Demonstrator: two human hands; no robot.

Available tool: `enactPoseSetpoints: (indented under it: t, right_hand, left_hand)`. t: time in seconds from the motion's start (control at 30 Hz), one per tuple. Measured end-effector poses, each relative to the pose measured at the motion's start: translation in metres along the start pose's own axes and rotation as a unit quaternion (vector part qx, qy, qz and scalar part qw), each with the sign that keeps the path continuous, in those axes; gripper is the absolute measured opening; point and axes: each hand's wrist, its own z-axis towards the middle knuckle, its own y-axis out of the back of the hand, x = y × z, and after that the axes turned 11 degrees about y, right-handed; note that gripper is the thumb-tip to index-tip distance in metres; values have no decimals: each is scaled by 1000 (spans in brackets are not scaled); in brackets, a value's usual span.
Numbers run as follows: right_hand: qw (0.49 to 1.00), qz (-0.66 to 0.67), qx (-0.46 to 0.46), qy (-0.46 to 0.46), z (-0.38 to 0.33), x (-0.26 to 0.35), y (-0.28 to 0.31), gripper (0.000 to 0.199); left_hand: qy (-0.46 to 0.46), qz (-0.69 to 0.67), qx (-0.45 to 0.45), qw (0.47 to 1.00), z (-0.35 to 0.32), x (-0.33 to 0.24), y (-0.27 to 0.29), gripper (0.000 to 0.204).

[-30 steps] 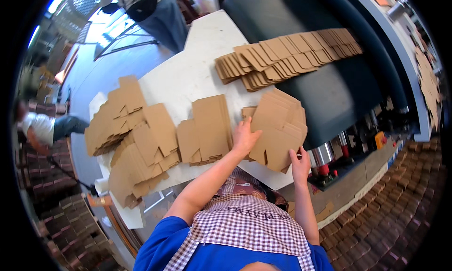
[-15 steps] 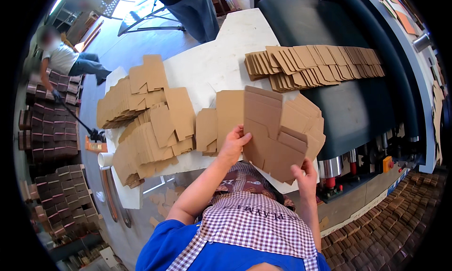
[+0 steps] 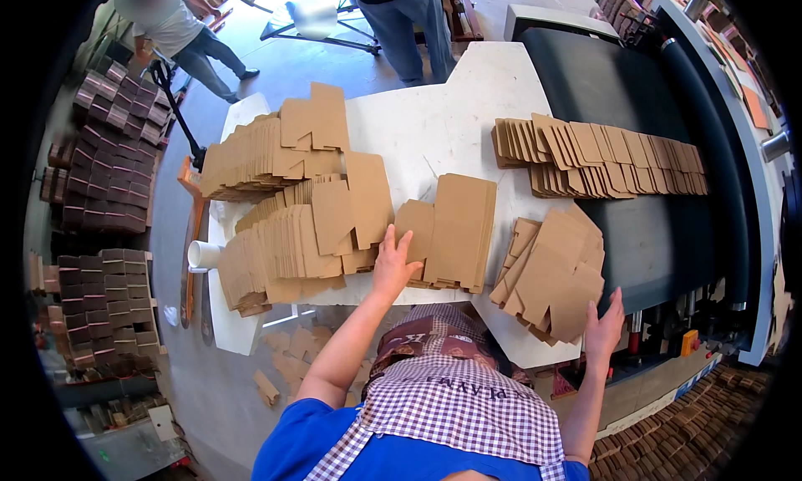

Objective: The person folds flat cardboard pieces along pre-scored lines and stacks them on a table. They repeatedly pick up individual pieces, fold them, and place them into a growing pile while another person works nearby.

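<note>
The broad white desk (image 3: 451,130) fills the middle of the view, and at its 3 o'clock side lies a dark grey conveyor belt (image 3: 601,80) carrying a long overlapped row of flat brown cardboard blanks (image 3: 601,159). At 9 to 10 o'clock on the desk sit the large fanned stacks of folded brown cardboard blanks (image 3: 276,205), leaning across one another. Near the desk's centre lies a smaller neat stack of brown cardboard blanks (image 3: 451,230), and at about 4 o'clock a loose skewed pile of brown cardboard blanks (image 3: 551,272) overhangs the desk's near edge, beside the belt. The left hand (image 3: 393,264) rests flat at the left edge of the neat stack, fingers spread apart and clamped on nothing. The right hand (image 3: 603,326) is raised just beside the skewed pile's lower right corner, fingers open and apart; whether it touches the pile cannot be told. A small white paper cup (image 3: 200,254) lies at the desk's 8 o'clock edge.
</note>
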Motion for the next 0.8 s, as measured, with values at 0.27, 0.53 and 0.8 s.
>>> enactPoseSetpoints:
  t: [0.27, 0.53, 0.8]
  right_hand:
    - [906, -8, 172, 387, 7, 109, -169, 55]
    - [891, -140, 182, 392, -1, 72, -267, 61]
    - [886, -136, 187, 403, 0, 63, -267, 61]
  left_hand:
    - [-22, 22, -29, 999, -22, -14, -1, 65]
    - [-150, 74, -127, 978, 22, -22, -17, 48]
    - [-118, 103, -77, 985, 52, -50, -22, 36]
